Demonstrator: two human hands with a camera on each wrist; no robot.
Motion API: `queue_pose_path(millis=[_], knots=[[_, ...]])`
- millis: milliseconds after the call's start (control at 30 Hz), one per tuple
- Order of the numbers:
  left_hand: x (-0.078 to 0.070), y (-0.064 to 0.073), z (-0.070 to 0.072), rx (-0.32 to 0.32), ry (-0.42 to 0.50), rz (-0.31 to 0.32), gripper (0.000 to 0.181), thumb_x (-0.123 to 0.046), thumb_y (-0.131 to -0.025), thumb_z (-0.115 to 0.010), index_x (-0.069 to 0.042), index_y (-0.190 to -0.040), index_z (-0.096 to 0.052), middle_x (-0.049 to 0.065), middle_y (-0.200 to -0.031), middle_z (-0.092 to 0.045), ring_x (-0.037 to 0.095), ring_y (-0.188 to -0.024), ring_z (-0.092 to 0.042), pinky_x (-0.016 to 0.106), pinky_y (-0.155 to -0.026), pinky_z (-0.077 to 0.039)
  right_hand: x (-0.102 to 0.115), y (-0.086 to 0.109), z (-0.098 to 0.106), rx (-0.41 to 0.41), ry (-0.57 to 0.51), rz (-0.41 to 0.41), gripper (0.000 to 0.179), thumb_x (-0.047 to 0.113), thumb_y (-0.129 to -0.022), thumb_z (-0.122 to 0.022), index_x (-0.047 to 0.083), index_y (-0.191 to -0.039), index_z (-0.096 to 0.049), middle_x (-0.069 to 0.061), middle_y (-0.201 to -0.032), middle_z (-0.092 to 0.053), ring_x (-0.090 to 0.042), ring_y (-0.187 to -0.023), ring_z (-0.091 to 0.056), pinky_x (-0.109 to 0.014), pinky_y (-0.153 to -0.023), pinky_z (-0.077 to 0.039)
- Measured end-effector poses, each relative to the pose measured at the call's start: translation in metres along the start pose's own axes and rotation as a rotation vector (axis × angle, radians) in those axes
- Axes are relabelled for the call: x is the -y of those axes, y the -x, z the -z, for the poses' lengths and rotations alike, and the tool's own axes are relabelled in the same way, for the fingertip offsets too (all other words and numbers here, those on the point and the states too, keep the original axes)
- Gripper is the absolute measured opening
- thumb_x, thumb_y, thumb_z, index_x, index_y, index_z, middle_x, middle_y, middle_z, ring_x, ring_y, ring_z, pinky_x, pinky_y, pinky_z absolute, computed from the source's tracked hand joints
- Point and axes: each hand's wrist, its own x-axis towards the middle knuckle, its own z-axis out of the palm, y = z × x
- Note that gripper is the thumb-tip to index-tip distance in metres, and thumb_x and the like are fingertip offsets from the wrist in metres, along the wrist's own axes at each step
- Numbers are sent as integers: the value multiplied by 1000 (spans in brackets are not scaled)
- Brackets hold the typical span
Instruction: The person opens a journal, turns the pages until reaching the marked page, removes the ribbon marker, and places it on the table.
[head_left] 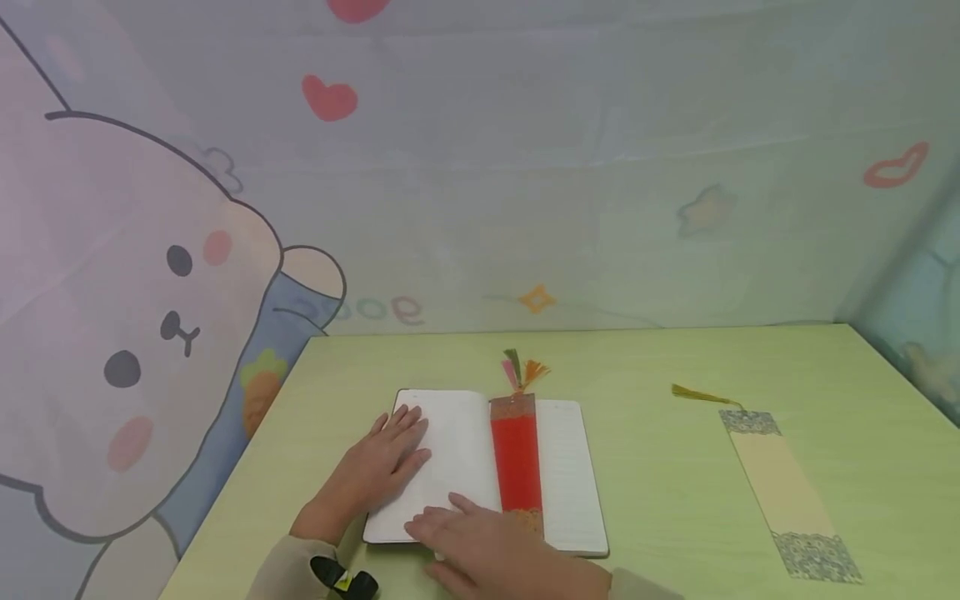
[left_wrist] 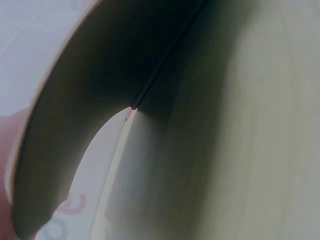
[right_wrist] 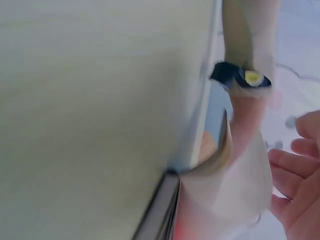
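A notebook point(head_left: 450, 467) lies open on the table, its left leaf bent up from the tabletop in the wrist views. My left hand point(head_left: 378, 471) rests on the left page with fingers extended. In the left wrist view, the leaf's shaded underside point(left_wrist: 65, 100) arches in front of that hand. Over the notebook's lower edge is my right hand point(head_left: 495, 546), fingers loosely extended toward the left page and holding nothing. It covers the lower end of a red bookmark point(head_left: 516, 462) with lace-patterned ends and coloured tassels, lying along the middle of the notebook.
A cream bookmark point(head_left: 787, 487) with grey lace-patterned ends and an olive tassel lies to the right on the green table point(head_left: 645, 467). A patterned cloth backdrop point(head_left: 525, 167) hangs behind the table. A dark band point(head_left: 343, 577) is on the left sleeve.
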Motion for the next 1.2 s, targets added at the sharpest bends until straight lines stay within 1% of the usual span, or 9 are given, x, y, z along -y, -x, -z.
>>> queue_pose_path(millis=[167, 333, 433, 500, 667, 800, 867, 1000, 1200], knots=[[0, -1, -2, 10, 3, 17, 47, -33, -96, -50, -4, -133, -51, 10, -142, -41, 26, -134, -31, 44, -110, -22, -13, 18, 8, -305, -113, -93, 34, 19, -94, -55, 7, -126, -57, 1, -118, -63, -8, -109, -58, -29, -96, -43], [0, -1, -1, 22, 15, 36, 45, -28, -96, -51, -2, -133, -50, 12, -142, -41, 27, -134, -32, 45, -110, -23, -29, 28, 5, -528, -296, -262, 29, 6, -86, -65, 5, -114, -64, -3, -107, -68, -12, -97, -64, -25, -83, -51], [1, -2, -2, 25, 10, 30, 44, -24, -97, -49, -1, -134, -49, 14, -142, -41, 28, -134, -32, 46, -109, -23, -39, 34, 5, -608, -418, -417, 25, 3, -84, -66, 6, -109, -66, -2, -103, -69, -12, -93, -65, -24, -78, -53], [2, -3, -2, 25, -9, 20, 42, -21, -97, -49, 0, -134, -49, 15, -142, -41, 29, -133, -32, 46, -109, -24, -45, 38, 6, -616, -514, -552, 24, 4, -85, -66, 8, -109, -66, -2, -102, -68, -13, -92, -64, -24, -76, -53], [4, -5, -4, 31, -21, 6, 38, -12, -96, -49, 0, -132, -50, 15, -141, -42, 29, -133, -33, 45, -109, -24, -57, 47, 14, -563, -800, -918, 28, 11, -88, -63, 2, -114, -61, -8, -105, -65, -20, -90, -62, -29, -72, -55], [5, -5, -4, 35, -16, 6, 37, -9, -96, -48, -2, -132, -50, 13, -142, -42, 28, -133, -32, 43, -110, -23, -61, 51, 17, -537, -991, -1122, 38, 13, -88, -63, -6, -119, -55, -16, -105, -62, -23, -85, -62, -37, -70, -56], [5, -6, -4, 30, -6, 8, 37, -10, -97, -48, -2, -132, -50, 13, -141, -42, 28, -133, -33, 44, -110, -23, -63, 52, 17, -518, -1055, -1163, 41, 13, -87, -63, -8, -120, -52, -18, -106, -61, -24, -84, -62, -39, -69, -56], [3, -6, -1, 30, 43, 30, 39, -21, -99, -45, -3, -134, -50, 12, -142, -41, 28, -134, -31, 45, -110, -21, -65, 52, 15, -478, -1156, -1183, 45, 14, -88, -63, -11, -123, -47, -21, -108, -59, -26, -84, -63, -40, -68, -56], [3, -5, 2, 27, 93, 44, 44, -30, -99, -45, -4, -135, -49, 11, -144, -39, 27, -135, -28, 44, -111, -19, -66, 48, 11, -455, -1189, -1173, 45, 12, -89, -61, -13, -122, -46, -22, -107, -59, -25, -83, -63, -38, -70, -56]])
